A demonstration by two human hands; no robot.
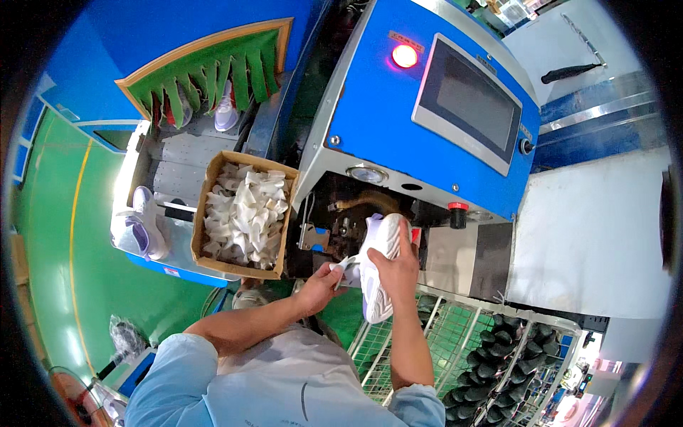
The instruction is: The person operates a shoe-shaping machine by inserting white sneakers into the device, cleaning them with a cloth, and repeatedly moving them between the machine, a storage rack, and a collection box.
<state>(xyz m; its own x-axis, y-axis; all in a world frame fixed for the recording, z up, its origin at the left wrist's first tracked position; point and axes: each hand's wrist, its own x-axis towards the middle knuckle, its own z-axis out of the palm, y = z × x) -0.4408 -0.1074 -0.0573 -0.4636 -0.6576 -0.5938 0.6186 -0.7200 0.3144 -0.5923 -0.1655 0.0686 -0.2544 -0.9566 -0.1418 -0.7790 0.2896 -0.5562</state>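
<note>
My right hand (396, 274) is closed round a white and purple sneaker (381, 238), its pale sole turned up toward me. Fingers lie along the sole and its edge. Beside the shoe, my left hand (320, 290) pinches a small white curved piece (346, 266) that reaches to the shoe's side. Whether that piece is fixed to the shoe I cannot tell. Both hands are just in front of the dark opening of a blue machine (370, 107). At my left, a cardboard box (198, 229) is full of crumpled white pieces (245, 213).
Another white and purple sneaker (146, 224) stands on the conveyor's near end (178, 167). Shoes show behind a green strip curtain (213, 78). The machine carries a dark screen (468, 103) and a lit red lamp (405, 56). A wire rack (398, 341) with black shoe-shaped pieces (498, 363) is at right.
</note>
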